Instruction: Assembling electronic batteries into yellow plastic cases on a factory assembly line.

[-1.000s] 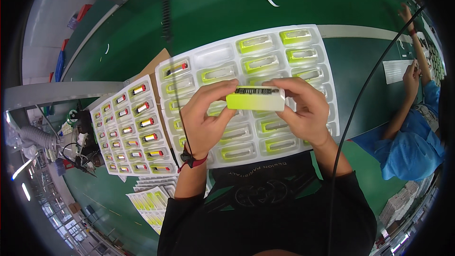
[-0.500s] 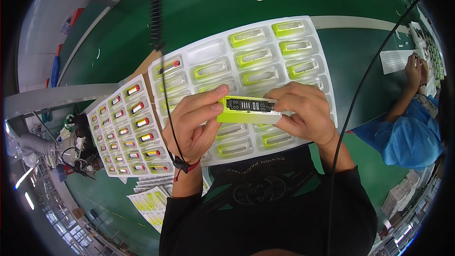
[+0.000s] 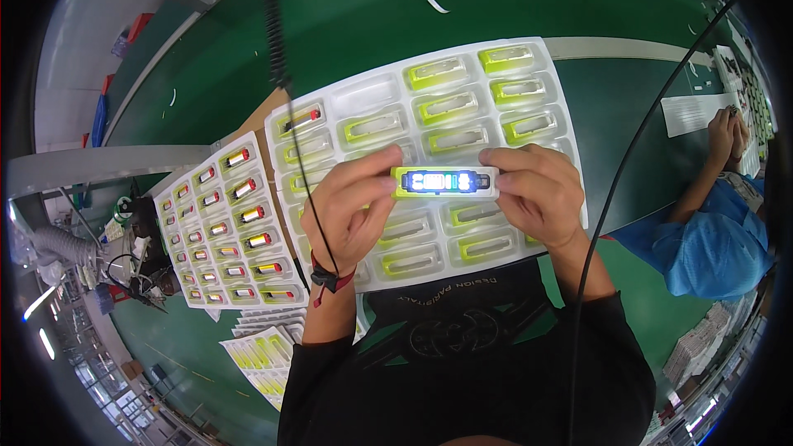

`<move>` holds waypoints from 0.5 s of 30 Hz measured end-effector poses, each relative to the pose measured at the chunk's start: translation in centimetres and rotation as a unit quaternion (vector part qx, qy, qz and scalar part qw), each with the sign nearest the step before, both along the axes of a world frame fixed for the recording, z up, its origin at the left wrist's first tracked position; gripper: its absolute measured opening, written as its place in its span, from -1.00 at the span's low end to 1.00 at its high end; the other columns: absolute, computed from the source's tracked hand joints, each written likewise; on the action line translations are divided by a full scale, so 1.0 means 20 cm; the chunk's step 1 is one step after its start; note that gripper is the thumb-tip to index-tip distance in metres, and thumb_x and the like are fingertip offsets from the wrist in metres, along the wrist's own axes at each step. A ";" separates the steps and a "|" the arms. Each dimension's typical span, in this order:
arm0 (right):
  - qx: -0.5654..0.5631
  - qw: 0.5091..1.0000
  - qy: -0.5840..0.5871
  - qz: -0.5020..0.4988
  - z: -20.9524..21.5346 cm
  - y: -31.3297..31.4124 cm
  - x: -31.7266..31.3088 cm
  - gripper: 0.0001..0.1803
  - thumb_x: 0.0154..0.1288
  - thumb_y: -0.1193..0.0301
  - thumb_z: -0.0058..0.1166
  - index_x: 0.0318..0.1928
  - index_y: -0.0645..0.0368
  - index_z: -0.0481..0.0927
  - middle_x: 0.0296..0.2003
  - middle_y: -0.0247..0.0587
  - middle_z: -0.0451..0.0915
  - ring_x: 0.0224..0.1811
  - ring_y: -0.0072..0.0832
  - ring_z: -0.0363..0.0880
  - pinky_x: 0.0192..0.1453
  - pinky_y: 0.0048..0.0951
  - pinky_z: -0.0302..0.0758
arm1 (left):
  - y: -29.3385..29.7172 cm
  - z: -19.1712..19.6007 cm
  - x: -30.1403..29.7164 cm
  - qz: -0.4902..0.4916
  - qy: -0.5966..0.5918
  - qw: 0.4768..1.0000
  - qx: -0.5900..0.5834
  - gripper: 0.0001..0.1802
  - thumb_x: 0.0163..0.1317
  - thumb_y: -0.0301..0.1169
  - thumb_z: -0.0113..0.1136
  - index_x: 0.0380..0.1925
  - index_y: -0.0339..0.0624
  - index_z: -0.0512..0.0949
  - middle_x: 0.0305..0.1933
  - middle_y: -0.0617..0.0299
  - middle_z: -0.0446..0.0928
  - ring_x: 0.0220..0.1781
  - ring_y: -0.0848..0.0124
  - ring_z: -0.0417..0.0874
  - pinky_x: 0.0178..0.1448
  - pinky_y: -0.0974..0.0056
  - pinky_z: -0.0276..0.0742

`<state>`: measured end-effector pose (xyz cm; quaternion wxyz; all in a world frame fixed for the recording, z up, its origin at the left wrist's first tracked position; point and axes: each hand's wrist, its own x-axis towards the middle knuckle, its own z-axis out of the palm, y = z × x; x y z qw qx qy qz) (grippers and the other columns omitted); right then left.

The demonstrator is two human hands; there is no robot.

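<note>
A small oblong electronic device point(image 3: 443, 182) with a lime-green and white housing is held level between my hands. Its window glows with white-blue and green lit segments. The fingertips and thumb of my left hand point(image 3: 351, 206) grip the lime end. At the white end, my right hand point(image 3: 541, 198) pinches with thumb and fingers. Just below lies a white moulded tray point(image 3: 363, 92), its pockets mostly holding lime-and-clear housings point(image 3: 446, 107). One upper-left pocket has a housing with a dark and red part point(image 3: 301, 120) in it; the pocket beside it is bare.
On the left, a second white tray point(image 3: 268, 264) holds red-and-yellow cylindrical parts in housings. More trays point(image 3: 260, 355) are stacked below it. A coiled cable point(image 3: 274, 25) and a thin black cable point(image 3: 632, 140) hang across the view. A co-worker in blue point(image 3: 694, 239) sits at right.
The device's dark panel has lit up. Its window has tilted to face upward more, and my hands have shifted slightly right with it.
</note>
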<state>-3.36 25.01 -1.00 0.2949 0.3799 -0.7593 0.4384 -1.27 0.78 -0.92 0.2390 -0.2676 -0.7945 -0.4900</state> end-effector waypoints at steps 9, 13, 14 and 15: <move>0.034 0.994 0.096 -0.027 -0.08 -0.01 -0.01 -0.67 -0.08 0.58 0.28 -0.22 0.26 0.54 -0.20 0.00 0.66 -0.52 -0.40 0.53 -0.56 -0.48 0.39 | 0.04 0.03 -0.03 -0.050 -0.167 0.982 0.071 -0.52 0.03 -0.73 0.32 0.01 -0.27 0.56 0.08 0.00 0.62 0.07 0.23 0.69 0.11 0.31 0.66; 0.047 0.996 0.059 -0.050 -0.10 0.00 -0.05 -0.66 -0.05 0.65 0.29 -0.19 0.26 0.56 -0.20 -0.05 0.67 -0.49 -0.37 0.59 -0.52 -0.45 0.48 | 0.02 0.05 -0.04 -0.024 -0.155 0.988 -0.013 -0.54 0.01 -0.66 0.42 -0.03 -0.27 0.58 0.05 0.04 0.63 0.01 0.27 0.70 0.04 0.32 0.65; 0.055 0.996 0.042 -0.063 -0.10 -0.01 -0.07 -0.66 -0.03 0.65 0.28 -0.17 0.25 0.57 -0.20 -0.08 0.68 -0.47 -0.35 0.61 -0.49 -0.44 0.51 | 0.02 0.05 -0.04 0.004 -0.167 0.986 -0.019 -0.55 0.01 -0.64 0.42 -0.04 -0.27 0.58 0.04 0.05 0.64 0.00 0.27 0.71 0.03 0.32 0.64; 0.062 0.995 0.024 -0.077 -0.11 -0.01 -0.09 -0.66 -0.01 0.66 0.28 -0.15 0.25 0.58 -0.21 -0.10 0.68 -0.46 -0.34 0.63 -0.46 -0.43 0.53 | 0.02 0.04 -0.04 0.032 -0.179 0.983 -0.024 -0.56 0.01 -0.63 0.43 -0.05 -0.27 0.58 0.02 0.06 0.65 -0.02 0.28 0.71 0.02 0.31 0.64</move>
